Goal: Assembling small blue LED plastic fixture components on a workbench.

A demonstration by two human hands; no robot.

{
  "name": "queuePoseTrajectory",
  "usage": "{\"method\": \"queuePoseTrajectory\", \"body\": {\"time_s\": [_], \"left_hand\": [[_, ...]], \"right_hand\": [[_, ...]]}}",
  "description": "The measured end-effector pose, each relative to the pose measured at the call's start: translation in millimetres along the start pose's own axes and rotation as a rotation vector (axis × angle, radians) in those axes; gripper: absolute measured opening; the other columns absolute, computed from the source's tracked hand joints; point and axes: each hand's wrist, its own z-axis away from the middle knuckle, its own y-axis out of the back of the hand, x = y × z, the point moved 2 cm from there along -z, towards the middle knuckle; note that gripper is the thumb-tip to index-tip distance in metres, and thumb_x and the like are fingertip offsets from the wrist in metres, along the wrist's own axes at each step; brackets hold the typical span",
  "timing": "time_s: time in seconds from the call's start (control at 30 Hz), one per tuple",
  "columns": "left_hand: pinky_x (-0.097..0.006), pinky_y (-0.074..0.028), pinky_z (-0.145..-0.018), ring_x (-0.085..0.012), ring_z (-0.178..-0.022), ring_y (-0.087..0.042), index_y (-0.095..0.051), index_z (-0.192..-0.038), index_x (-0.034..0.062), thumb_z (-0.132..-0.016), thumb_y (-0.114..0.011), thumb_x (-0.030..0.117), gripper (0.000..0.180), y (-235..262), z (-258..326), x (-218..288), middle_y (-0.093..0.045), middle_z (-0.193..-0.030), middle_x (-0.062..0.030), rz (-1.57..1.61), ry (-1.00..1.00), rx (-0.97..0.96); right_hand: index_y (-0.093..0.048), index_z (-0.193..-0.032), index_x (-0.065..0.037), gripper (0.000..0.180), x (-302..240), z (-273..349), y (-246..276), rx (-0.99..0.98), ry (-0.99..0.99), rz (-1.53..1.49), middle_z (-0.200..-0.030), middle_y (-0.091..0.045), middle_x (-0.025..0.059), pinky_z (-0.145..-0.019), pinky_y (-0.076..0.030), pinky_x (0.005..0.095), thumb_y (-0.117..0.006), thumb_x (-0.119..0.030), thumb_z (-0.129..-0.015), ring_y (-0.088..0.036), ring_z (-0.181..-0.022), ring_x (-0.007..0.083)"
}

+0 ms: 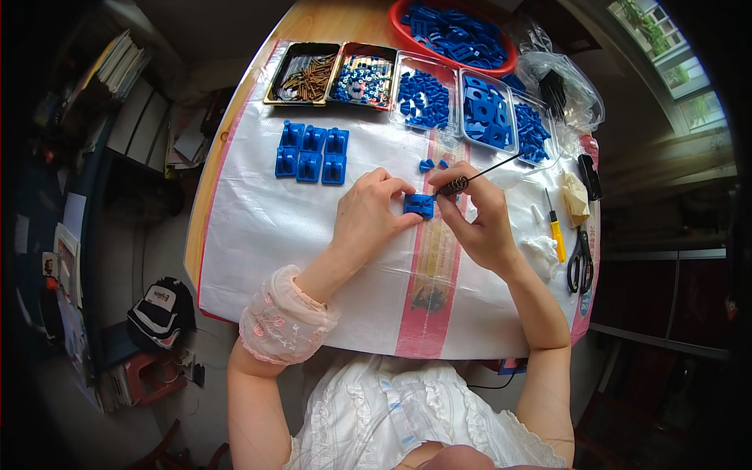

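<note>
From my end: L hand (370, 210) has thumb + index pinched on the small blue block (419, 206), approx. near the ctr of the table (337, 19), over the white sheet (258, 235). R hand (484, 205) is closed round a blk-handled tool (453, 186) — thin shaft pointing to 2 o'clock — w/ fingertips right by the block; can't tell if they touch it. Going from the block, I've six blue pegged pcs (310, 166) in two rows at 10 o'clock, screws (313, 74) between 10 & 11, a red basin (398, 25) of blue parts (462, 35) at 12, a yellow-handled screwdriver (557, 236) at 3, scissors (580, 262) near 4.
</note>
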Motion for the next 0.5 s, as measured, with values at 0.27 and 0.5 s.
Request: {"method": "queuePoseTrajectory", "body": {"time_s": [0.27, 0.5], "left_hand": [[-0.038, -0.055, -0.079, -0.0228, -0.088, -0.069, -0.082, -0.108, 0.0131, -0.073, -0.093, 0.022, 0.038, -0.7, 0.1, -1.3, -0.068, -0.094, -0.0052, 0.008, -0.01, 0.002], [-0.038, -0.056, -0.08, -0.0224, -0.089, -0.069, -0.081, -0.108, 0.0126, -0.073, -0.093, 0.022, 0.038, -1.3, 0.1, -1.5, -0.068, -0.094, -0.0048, -0.001, -0.013, 0.005]], "right_hand": [[-0.068, -0.113, -0.001, 0.027, 0.2, -0.1, -0.6, -0.003, 0.002, 0.007, -0.092, -0.068, 0.0084, -0.072, -0.052, 0.031, -0.072, 0.007, -0.088, -0.066, -0.079, 0.0174], [-0.068, -0.113, -0.001, 0.027, -0.2, -0.1, -1.0, -0.003, 0.004, 0.005, -0.093, -0.068, 0.0084, -0.071, -0.052, 0.0308, -0.072, 0.007, -0.087, -0.066, -0.079, 0.0172]]}}
